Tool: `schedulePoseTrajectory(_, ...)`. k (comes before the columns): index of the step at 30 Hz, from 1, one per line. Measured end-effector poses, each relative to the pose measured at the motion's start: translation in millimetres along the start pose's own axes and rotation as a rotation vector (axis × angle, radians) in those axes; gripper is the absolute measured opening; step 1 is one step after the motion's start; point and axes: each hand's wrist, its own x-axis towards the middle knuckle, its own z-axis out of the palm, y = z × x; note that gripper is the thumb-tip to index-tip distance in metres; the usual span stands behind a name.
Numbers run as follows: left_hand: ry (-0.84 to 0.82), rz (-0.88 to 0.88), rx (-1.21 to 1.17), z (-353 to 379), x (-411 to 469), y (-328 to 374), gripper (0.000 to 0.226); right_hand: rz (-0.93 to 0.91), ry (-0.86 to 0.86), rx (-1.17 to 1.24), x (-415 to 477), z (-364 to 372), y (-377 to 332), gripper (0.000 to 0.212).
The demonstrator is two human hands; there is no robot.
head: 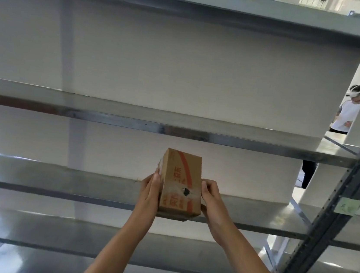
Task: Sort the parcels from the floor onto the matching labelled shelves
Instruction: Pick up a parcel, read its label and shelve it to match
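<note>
A brown cardboard parcel (180, 181) with red printing and clear tape is held between both my hands in the middle of the view. My left hand (150, 191) presses its left side and my right hand (211, 200) grips its right side. The parcel's near end is over the front edge of a grey metal shelf (55, 180), and it leans back over that shelf. I cannot tell whether its base rests on the shelf. A pale green label (349, 206) is stuck on the upright post at the right, level with this shelf.
Grey metal shelves (110, 107) run across the view above and below, backed by a white wall. A dark perforated upright (343, 201) stands at the right. Beyond the rack at the right stands a person in a white shirt (347, 113).
</note>
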Motion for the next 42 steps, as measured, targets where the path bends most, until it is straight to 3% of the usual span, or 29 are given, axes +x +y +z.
schedulePoseTrajectory(3,-0.054,0.019,-0.011,-3.2,-0.1,-0.1,0.067,-0.013,-0.015,0.021,-2.6,4.3,-1.9,0.025)
schedulePoseTrajectory(6,-0.093,0.030,-0.007,-4.8,-2.7,3.8,0.057,-0.018,-0.025,0.005,-2.8,4.5,-6.3,0.036)
schedulePoseTrajectory(11,0.016,0.059,0.002,-4.2,4.7,9.8,0.047,-0.039,-0.057,-0.030,-3.4,0.6,-16.2,0.048)
schedulePoseTrajectory(22,0.051,0.065,-0.057,-1.7,9.1,16.7,0.042,-0.127,0.035,0.011,-7.9,-8.2,-31.0,0.043)
schedulePoseTrajectory(26,0.032,0.110,-0.056,-1.1,1.2,19.1,0.051,-0.123,0.113,0.066,-9.8,-11.6,-29.9,0.030)
schedulePoseTrajectory(33,-0.036,0.193,0.036,-1.9,-9.6,14.6,0.049,-0.055,0.208,0.051,-3.3,-6.2,-32.6,0.044)
schedulePoseTrajectory(42,-0.072,0.233,0.042,-15.3,-7.1,8.1,0.042,-0.095,0.099,0.210,-1.5,-2.9,-27.3,0.035)
